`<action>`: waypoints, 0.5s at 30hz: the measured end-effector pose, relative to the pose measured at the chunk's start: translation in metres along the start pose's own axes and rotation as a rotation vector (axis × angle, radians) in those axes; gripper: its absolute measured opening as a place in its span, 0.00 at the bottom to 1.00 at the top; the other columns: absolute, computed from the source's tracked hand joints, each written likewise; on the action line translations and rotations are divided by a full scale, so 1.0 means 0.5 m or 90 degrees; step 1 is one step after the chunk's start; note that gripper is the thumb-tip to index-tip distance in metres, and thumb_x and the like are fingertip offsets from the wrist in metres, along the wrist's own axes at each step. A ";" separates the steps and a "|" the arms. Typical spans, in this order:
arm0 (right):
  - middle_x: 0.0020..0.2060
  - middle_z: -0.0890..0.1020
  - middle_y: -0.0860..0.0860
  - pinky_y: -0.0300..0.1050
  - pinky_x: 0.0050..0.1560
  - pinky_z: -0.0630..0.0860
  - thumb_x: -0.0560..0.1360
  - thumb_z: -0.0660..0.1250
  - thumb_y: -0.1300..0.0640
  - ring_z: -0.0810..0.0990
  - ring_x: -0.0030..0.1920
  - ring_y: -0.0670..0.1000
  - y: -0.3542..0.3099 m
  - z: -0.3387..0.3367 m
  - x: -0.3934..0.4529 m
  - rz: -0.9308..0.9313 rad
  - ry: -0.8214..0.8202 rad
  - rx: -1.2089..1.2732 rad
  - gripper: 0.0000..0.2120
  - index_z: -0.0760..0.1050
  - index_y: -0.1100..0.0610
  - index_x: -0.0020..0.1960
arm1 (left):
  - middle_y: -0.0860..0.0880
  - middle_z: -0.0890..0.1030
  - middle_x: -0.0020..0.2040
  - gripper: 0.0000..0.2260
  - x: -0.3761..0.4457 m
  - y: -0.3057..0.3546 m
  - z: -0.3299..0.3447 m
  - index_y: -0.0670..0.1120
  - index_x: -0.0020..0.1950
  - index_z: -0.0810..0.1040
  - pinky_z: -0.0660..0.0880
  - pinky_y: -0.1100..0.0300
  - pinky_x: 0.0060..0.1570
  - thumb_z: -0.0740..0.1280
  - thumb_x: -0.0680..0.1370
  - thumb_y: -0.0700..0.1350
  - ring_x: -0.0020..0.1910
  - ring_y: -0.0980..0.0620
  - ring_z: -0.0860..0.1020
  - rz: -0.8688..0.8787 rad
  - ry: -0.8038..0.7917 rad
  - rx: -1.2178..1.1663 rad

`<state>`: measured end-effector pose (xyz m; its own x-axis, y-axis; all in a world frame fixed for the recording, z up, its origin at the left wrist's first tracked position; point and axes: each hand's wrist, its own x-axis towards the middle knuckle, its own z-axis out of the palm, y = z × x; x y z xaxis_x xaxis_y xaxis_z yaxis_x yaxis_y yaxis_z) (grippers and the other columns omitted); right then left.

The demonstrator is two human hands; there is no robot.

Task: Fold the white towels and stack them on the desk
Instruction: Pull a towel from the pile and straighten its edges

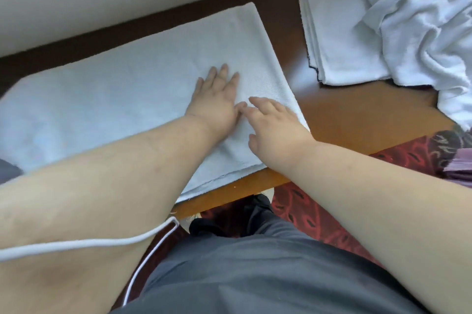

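**Two hands flat on a towel on a wooden tabletop**

Grey trousers (255,275) fill the bottom of the frame, with a white cable (76,244) looping across the lower left. Two bare forearms reach up from the lower corners to the centre. Left hand (217,99) lies flat on the towel (115,104), fingers straight and spread, grasping nothing. Right hand (273,127) sits just beside it, to the lower right, fingers relaxed and resting on the towel near its right edge; the two thumbs almost touch. This towel is white, folded into a long rectangle, and spreads from the left edge to the centre of the brown tabletop (357,114). At upper right, a neat stack (339,32) of folded towels lies on the tabletop, and a crumpled pile (421,19) of white towels partly covers it. Red patterned carpet (319,216) shows below the tabletop's edge.
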<state>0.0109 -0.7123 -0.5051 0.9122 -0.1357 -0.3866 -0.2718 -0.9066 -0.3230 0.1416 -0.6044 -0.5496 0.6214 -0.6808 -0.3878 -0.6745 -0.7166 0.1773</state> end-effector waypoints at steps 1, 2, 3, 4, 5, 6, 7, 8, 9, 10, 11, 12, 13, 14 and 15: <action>0.78 0.56 0.51 0.50 0.75 0.51 0.76 0.62 0.56 0.53 0.77 0.54 -0.020 0.004 0.008 -0.004 -0.013 0.003 0.30 0.59 0.49 0.77 | 0.46 0.43 0.80 0.29 -0.032 -0.018 0.009 0.50 0.80 0.47 0.41 0.47 0.75 0.51 0.81 0.57 0.78 0.45 0.42 -0.007 -0.003 -0.010; 0.79 0.55 0.51 0.51 0.75 0.51 0.77 0.62 0.55 0.51 0.78 0.54 -0.039 0.010 0.014 -0.011 -0.027 0.002 0.30 0.58 0.49 0.77 | 0.47 0.43 0.80 0.29 -0.061 -0.038 0.015 0.50 0.80 0.47 0.40 0.47 0.75 0.50 0.81 0.58 0.78 0.45 0.41 -0.020 -0.004 -0.023; 0.79 0.54 0.51 0.51 0.75 0.51 0.77 0.62 0.54 0.51 0.78 0.54 -0.058 0.017 0.019 -0.022 -0.041 -0.006 0.31 0.57 0.49 0.78 | 0.47 0.43 0.80 0.30 -0.090 -0.060 0.021 0.51 0.80 0.47 0.40 0.47 0.75 0.49 0.81 0.60 0.78 0.46 0.41 -0.039 -0.002 -0.036; 0.79 0.53 0.51 0.51 0.75 0.51 0.78 0.62 0.53 0.50 0.78 0.54 -0.077 0.023 0.023 -0.033 -0.058 -0.019 0.31 0.56 0.49 0.78 | 0.47 0.43 0.80 0.30 -0.118 -0.085 0.026 0.51 0.80 0.46 0.40 0.47 0.75 0.48 0.81 0.61 0.78 0.46 0.41 -0.061 0.000 -0.044; 0.79 0.52 0.51 0.51 0.75 0.51 0.78 0.61 0.52 0.49 0.79 0.54 -0.096 0.029 0.027 -0.046 -0.074 -0.035 0.31 0.55 0.49 0.79 | 0.47 0.43 0.80 0.30 -0.147 -0.112 0.031 0.51 0.80 0.45 0.40 0.47 0.75 0.48 0.81 0.62 0.78 0.46 0.41 -0.086 0.001 -0.042; 0.80 0.51 0.51 0.51 0.75 0.50 0.78 0.61 0.52 0.48 0.79 0.53 -0.116 0.035 0.030 -0.059 -0.088 -0.057 0.31 0.54 0.48 0.79 | 0.47 0.42 0.80 0.31 -0.178 -0.140 0.040 0.51 0.80 0.44 0.40 0.47 0.75 0.47 0.81 0.62 0.78 0.46 0.40 -0.112 0.002 -0.033; 0.80 0.51 0.50 0.51 0.76 0.50 0.78 0.60 0.51 0.48 0.79 0.53 -0.142 0.043 0.037 -0.077 -0.103 -0.082 0.31 0.53 0.48 0.79 | 0.46 0.41 0.80 0.31 -0.213 -0.174 0.049 0.51 0.80 0.43 0.40 0.46 0.75 0.47 0.81 0.63 0.78 0.45 0.40 -0.143 0.007 -0.028; 0.80 0.50 0.50 0.51 0.76 0.50 0.79 0.60 0.51 0.47 0.79 0.53 -0.155 0.046 0.041 -0.085 -0.117 -0.098 0.31 0.53 0.48 0.79 | 0.46 0.40 0.80 0.31 -0.237 -0.196 0.056 0.51 0.80 0.42 0.40 0.46 0.75 0.46 0.81 0.63 0.78 0.45 0.39 -0.162 0.006 -0.028; 0.80 0.50 0.50 0.51 0.76 0.50 0.79 0.59 0.51 0.47 0.79 0.53 -0.171 0.049 0.046 -0.094 -0.125 -0.112 0.31 0.53 0.48 0.79 | 0.46 0.40 0.80 0.32 -0.261 -0.219 0.062 0.51 0.80 0.42 0.40 0.46 0.75 0.45 0.80 0.64 0.78 0.45 0.39 -0.183 0.006 -0.032; 0.80 0.50 0.51 0.51 0.75 0.50 0.79 0.59 0.51 0.47 0.79 0.53 -0.199 0.055 0.056 -0.114 -0.129 -0.135 0.30 0.54 0.48 0.79 | 0.46 0.40 0.80 0.32 -0.294 -0.250 0.069 0.51 0.80 0.41 0.40 0.46 0.75 0.45 0.80 0.64 0.78 0.45 0.39 -0.216 0.011 -0.037; 0.80 0.51 0.51 0.51 0.75 0.51 0.79 0.58 0.51 0.48 0.78 0.53 -0.227 0.060 0.066 -0.134 -0.128 -0.157 0.29 0.56 0.48 0.78 | 0.46 0.40 0.80 0.32 -0.325 -0.276 0.074 0.51 0.80 0.41 0.40 0.46 0.75 0.44 0.80 0.64 0.78 0.45 0.39 -0.245 0.016 -0.036; 0.79 0.53 0.51 0.51 0.75 0.51 0.79 0.58 0.50 0.48 0.78 0.53 -0.256 0.062 0.078 -0.154 -0.125 -0.176 0.27 0.58 0.48 0.77 | 0.45 0.40 0.80 0.32 -0.350 -0.298 0.078 0.51 0.80 0.40 0.41 0.46 0.76 0.44 0.80 0.64 0.78 0.44 0.39 -0.266 0.026 -0.032; 0.79 0.54 0.51 0.51 0.75 0.51 0.79 0.58 0.50 0.49 0.78 0.53 -0.287 0.064 0.092 -0.176 -0.122 -0.191 0.26 0.60 0.48 0.76 | 0.45 0.41 0.80 0.32 -0.374 -0.317 0.081 0.51 0.80 0.40 0.41 0.47 0.76 0.44 0.80 0.64 0.78 0.44 0.40 -0.279 0.042 -0.035; 0.79 0.55 0.50 0.51 0.75 0.51 0.79 0.58 0.49 0.50 0.78 0.53 -0.319 0.066 0.106 -0.195 -0.120 -0.196 0.25 0.62 0.48 0.76 | 0.45 0.41 0.80 0.32 -0.396 -0.329 0.084 0.51 0.80 0.40 0.39 0.48 0.76 0.44 0.80 0.63 0.78 0.44 0.40 -0.285 0.061 -0.043; 0.78 0.57 0.50 0.50 0.75 0.51 0.79 0.59 0.49 0.51 0.77 0.53 -0.351 0.066 0.121 -0.211 -0.117 -0.190 0.25 0.63 0.48 0.75 | 0.46 0.41 0.80 0.32 -0.415 -0.334 0.087 0.52 0.79 0.40 0.37 0.50 0.75 0.44 0.80 0.63 0.78 0.44 0.39 -0.289 0.086 -0.055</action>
<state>0.1038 -0.5480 -0.5004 0.8578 0.2280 -0.4606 0.1486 -0.9680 -0.2023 0.1082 -0.3369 -0.5380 0.8957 -0.3049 -0.3237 -0.2901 -0.9523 0.0942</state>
